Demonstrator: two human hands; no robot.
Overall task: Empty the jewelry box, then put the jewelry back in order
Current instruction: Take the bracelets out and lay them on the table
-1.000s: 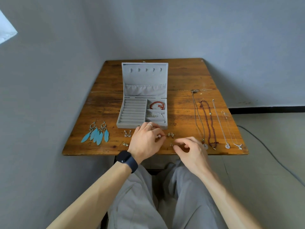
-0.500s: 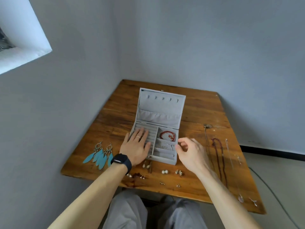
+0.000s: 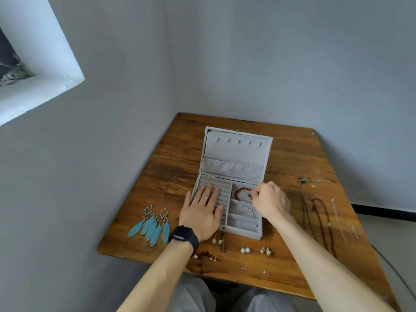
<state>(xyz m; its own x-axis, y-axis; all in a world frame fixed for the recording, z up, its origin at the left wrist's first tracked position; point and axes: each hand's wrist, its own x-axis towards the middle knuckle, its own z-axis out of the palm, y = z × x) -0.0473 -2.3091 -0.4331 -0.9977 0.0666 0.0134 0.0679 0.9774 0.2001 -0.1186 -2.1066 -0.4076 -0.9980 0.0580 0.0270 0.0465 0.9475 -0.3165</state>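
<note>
Head view, looking down on a wooden table (image 3: 171,176) pushed into a grey corner. Shows the grey jewelry box (image 3: 243,233) near the middle of the table, its lid open toward the far wall, with a row of small hooks and a gathered pocket on the lining.

Finds the left hand (image 3: 202,217) laid flat on the ring rolls (image 3: 225,190) in the box's left half, fingers straight and slightly spread, holding nothing. Notes a thin ring (image 3: 203,198) on one finger and a dark watch (image 3: 183,235) at the wrist.

Catches the right hand (image 3: 270,201) over the box's right side, fingers curled, thumb and fingertip pinching the red bead bracelet (image 3: 240,191) in the far right compartment. Shows a silver chain bracelet (image 3: 242,210) in the compartment just nearer, untouched.

Places two turquoise feather earrings (image 3: 153,226) on the table left of the box, just beside the left wrist. Picks out small pieces on the wood in front of the box: a pearl pair (image 3: 245,250), a gold-toned pair (image 3: 266,251) just right of it, pale drop earrings (image 3: 217,240) near the left palm, and tiny studs (image 3: 242,268) toward the near edge.

Shows several necklaces (image 3: 322,221) laid lengthwise along the table's right side, well apart from the box, one of them dark and beaded.

Takes in a white window recess (image 3: 33,64) at upper left and grey trousers (image 3: 247,300) at the bottom.
</note>
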